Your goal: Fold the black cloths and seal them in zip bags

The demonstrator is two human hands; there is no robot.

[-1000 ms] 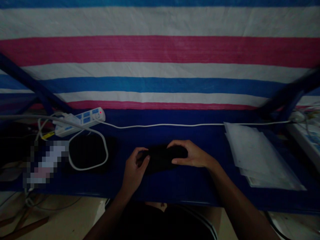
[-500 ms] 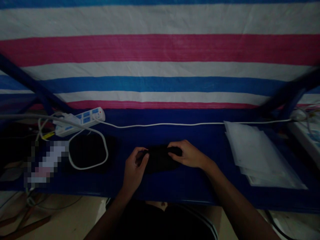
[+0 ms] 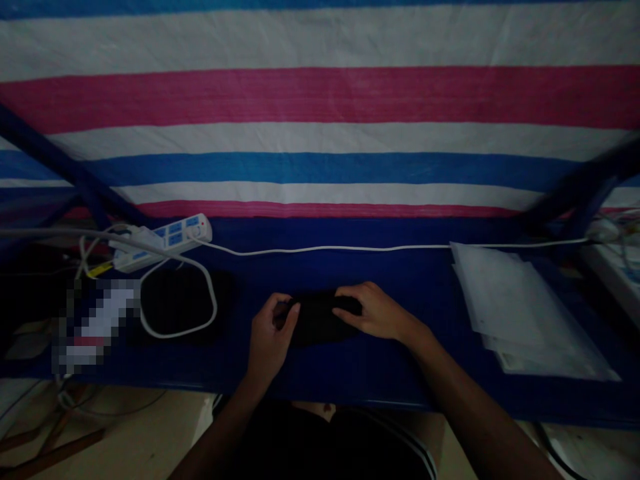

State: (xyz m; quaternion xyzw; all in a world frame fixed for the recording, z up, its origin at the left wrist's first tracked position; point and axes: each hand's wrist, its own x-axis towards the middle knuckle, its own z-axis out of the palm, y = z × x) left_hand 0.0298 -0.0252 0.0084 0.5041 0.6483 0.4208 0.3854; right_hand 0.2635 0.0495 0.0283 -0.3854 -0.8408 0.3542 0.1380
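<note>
Two-handed, grips oblong, black, cloth-like bundle point(image 3: 318, 319) in left fingers point(image 3: 291, 321) and right fingers point(image 3: 351, 291); cannot read oblong white plastic power strip point(image 3: 175, 238).

- Blue table point(image 3: 400, 377), long, sl. glossy front edge.
- Mid: blk item point(image 3: 320, 323), seems to rest on top; too dark for detail.
- Back L: wht power strip point(image 3: 197, 230) w/ blue sockets, set at an angle.
- Wht cable point(image 3: 325, 249) from strip, along back to R.
- R: translucent sheets point(image 3: 520, 307), overlapping, nr cable.
- L: dark obj. point(image 3: 177, 303), just in front of strip; outline unclear.
</note>
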